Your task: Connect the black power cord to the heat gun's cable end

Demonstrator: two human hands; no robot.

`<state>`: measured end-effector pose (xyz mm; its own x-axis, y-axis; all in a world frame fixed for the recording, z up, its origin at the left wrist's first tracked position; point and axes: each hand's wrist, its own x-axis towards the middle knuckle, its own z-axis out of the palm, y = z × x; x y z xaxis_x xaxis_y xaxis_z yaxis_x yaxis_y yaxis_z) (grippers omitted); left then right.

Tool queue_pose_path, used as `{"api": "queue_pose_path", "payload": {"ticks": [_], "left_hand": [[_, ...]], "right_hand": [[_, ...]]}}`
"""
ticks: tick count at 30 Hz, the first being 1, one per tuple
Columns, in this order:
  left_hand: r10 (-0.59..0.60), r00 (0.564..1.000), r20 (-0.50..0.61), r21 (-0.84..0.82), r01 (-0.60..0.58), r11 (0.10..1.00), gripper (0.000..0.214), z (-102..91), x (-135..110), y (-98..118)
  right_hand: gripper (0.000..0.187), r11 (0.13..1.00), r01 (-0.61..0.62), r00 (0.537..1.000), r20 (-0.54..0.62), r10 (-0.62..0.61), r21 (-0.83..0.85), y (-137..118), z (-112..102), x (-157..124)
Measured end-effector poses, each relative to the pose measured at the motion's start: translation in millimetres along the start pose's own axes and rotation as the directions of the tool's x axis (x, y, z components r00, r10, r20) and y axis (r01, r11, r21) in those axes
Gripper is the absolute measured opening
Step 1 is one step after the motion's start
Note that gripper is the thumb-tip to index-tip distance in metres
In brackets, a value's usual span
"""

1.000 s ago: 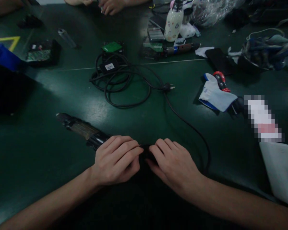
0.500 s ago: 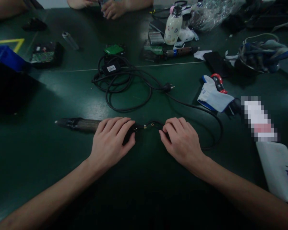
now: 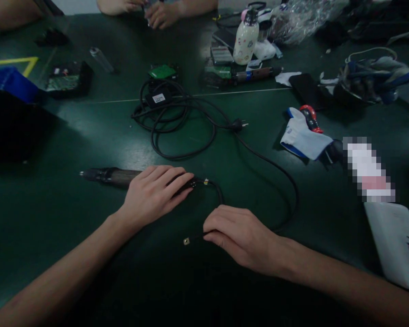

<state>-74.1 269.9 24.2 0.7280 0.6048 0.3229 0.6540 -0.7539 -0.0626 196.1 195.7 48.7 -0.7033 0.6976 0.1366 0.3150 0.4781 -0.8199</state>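
Head view: the right hand (image 3: 238, 234) pinches a black cord (image 3: 198, 236), its brassy end (image 3: 186, 241) poking out leftward, while the left hand (image 3: 157, 184) is closed over the rear of a dark tool (image 3: 117, 177). The step in hand seems to be handling that cord (whether it's the tool's own lead (image 3: 220, 193), I can't tell); the next move calls for a steady pinch. The tool lies on the green table (image 3: 51, 209), slim, brownish mid-body, narrow tip pointing left.

Cream patterned bottle (image 3: 245, 42), dark cap, upright, far side. Crumpled clear plastic (image 3: 301, 20) to its right. Black flat slab (image 3: 306, 90) near white scrap (image 3: 286, 78). Blue-edged white cloth (image 3: 305, 137) just beside red-and-black object (image 3: 311, 119). Far right: white case (image 3: 391, 243), dark marking. Left: circuit board (image 3: 64, 82), blue item (image 3: 12, 83) nearby.
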Motion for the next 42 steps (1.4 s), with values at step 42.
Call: {"api": "queue_pose_path", "payload": {"ticks": [42], "left_hand": [[0.177,0.981,-0.082,-0.095,-0.185,0.978,0.039,-11.0,-12,49]], "right_hand": [[0.008,0.978,0.053,0.998,-0.006,-0.055,-0.201,20,-14,-7]]}}
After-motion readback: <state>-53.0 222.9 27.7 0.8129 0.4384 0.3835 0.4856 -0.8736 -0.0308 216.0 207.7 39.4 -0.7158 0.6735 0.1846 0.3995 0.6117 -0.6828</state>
